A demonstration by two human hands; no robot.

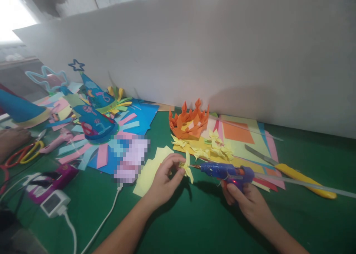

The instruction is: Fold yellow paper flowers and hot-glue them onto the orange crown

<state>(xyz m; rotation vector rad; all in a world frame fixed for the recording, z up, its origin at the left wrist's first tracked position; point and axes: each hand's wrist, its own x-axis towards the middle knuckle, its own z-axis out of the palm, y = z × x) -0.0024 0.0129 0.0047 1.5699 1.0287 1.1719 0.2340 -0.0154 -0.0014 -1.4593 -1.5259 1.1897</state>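
Nearest the camera, the person's left forearm (126,224) and right forearm (280,228) reach over the green counter (211,230). Both hands are occupied. The left hand (167,178) pinches one yellow paper flower (188,168) between thumb and fingers, raised above the counter. It is gripped from the left, seemingly so that its right side is free for the nozzle (196,166). The right hand (247,198) wraps the handle of one blue glue gun (218,170), levelled so the nozzle points at the flower; whether they touch cannot be told. One long glue stick (306,184) juts from the gun's back, passing in front of one yellow-handled knife (292,173).

Beyond the hands stands one orange paper crown (189,127), points upward, perhaps upright to protect its folds. Several more folded yellow flowers (219,146) lie just in front of and beside it, too overlapped to count exactly, probably kept within easy reach. Pale yellow sheets (150,174) lie beside the left hand. Farther left are at least three blue cone hats (96,120), one pink glue gun (59,139) and one magenta power strip (66,176). Another person's hand (12,141) shows at the left edge.
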